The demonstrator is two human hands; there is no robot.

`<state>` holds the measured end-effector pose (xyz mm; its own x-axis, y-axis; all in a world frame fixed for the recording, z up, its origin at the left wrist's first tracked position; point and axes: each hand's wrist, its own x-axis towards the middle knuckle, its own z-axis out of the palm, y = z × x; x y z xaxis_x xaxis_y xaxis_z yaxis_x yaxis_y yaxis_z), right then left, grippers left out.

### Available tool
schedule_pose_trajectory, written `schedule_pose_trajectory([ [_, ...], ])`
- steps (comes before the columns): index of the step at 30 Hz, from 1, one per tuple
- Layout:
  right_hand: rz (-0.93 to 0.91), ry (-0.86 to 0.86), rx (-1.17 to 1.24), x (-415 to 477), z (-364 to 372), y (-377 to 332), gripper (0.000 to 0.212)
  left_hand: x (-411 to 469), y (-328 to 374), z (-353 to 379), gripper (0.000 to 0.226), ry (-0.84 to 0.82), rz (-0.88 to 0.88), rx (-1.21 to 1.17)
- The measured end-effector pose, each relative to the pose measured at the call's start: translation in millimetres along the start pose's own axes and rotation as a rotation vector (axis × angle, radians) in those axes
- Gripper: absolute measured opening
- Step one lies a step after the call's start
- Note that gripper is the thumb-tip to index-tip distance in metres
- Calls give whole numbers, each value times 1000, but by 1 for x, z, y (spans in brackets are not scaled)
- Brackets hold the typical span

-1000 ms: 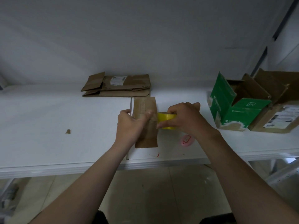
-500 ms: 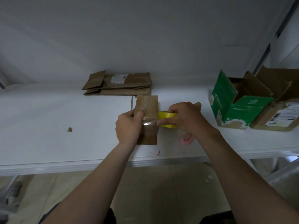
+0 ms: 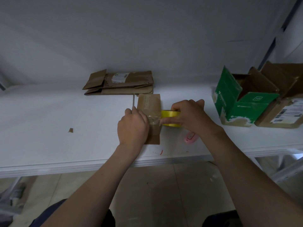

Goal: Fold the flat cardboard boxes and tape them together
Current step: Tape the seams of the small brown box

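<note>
Head view: gripped the box [image 3: 150, 108] at its left edge with the left hand [image 3: 132, 126], cardboard lying flat on the white worktop [image 3: 65, 112] near the front edge. Clasped the yellow roll [image 3: 170, 114] in the right hand [image 3: 188, 115], just right of the box, with a clear strip [image 3: 154, 119] stretched from roll onto cardboard. Saw a stack [image 3: 121, 84] of flat boxes behind, a green box [image 3: 237, 104] with flaps up at the far right, and a pink cutter [image 3: 190, 138] beneath the right wrist.
</note>
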<state>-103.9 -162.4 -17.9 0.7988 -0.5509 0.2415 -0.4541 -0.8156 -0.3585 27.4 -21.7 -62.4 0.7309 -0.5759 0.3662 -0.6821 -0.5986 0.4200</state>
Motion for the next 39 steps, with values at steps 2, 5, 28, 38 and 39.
schedule_pose_trajectory([
  [2, -13, -19, -10, 0, -2, 0, 54, -1, 2, 1, 58, 0, -4, 49],
  [5, -28, -86, -18, 0, -5, -1, 50, -1, 1, -3, 91, -41, 11, 162],
  [28, -46, -135, -8, -1, -9, 3, 66, 23, -61, -10, 36, -240, 360, -279],
  [38, -11, -292, 21, -9, -5, -5, 38, 13, -43, -17, 87, -156, 389, -152],
  [39, -18, -300, 17, -10, -5, -7, 33, 13, -38, -21, 88, -149, 408, -185],
])
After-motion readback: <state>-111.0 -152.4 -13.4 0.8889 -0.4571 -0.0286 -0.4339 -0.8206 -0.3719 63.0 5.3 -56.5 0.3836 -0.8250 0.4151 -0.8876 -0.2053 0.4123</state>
